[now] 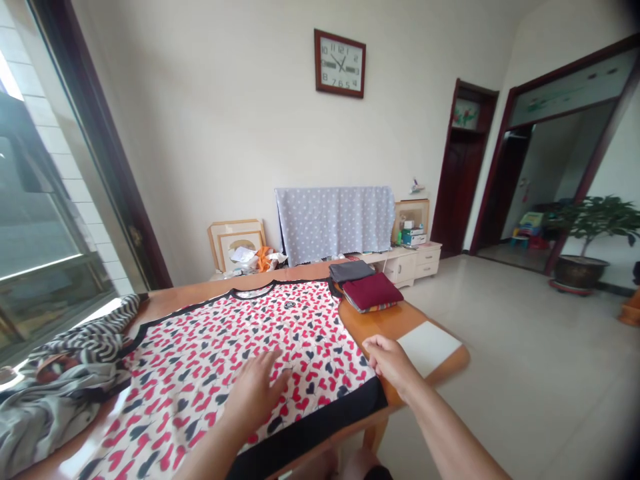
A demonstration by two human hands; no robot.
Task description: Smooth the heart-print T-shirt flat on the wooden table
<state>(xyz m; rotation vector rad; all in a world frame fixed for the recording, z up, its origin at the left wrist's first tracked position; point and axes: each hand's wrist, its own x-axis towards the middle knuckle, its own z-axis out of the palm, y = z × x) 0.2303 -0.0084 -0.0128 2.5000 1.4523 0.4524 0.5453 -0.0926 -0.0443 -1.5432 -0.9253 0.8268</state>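
Note:
A heart-patterned shirt [250, 333] with black trim lies spread out on the wooden table [395, 323], its neckline toward the far edge. My left hand [257, 387] rests palm down on the lower middle of the shirt, fingers stretched out. At the shirt's right side edge my right hand [387, 360] is closed, thumb and fingers pinched on the fabric; the fingertips partly hide the grip. Beyond it lie a folded maroon garment [373, 291] and a folded grey garment [351, 270]. To the right of that hand is a white sheet [429, 347].
Rumpled striped and grey clothes [65, 393] lie at the table's left end. Behind the table are a polka-dot cloth [335, 223] over something and a low white cabinet [425, 260]. A potted plant [583, 267] stands on the floor at right.

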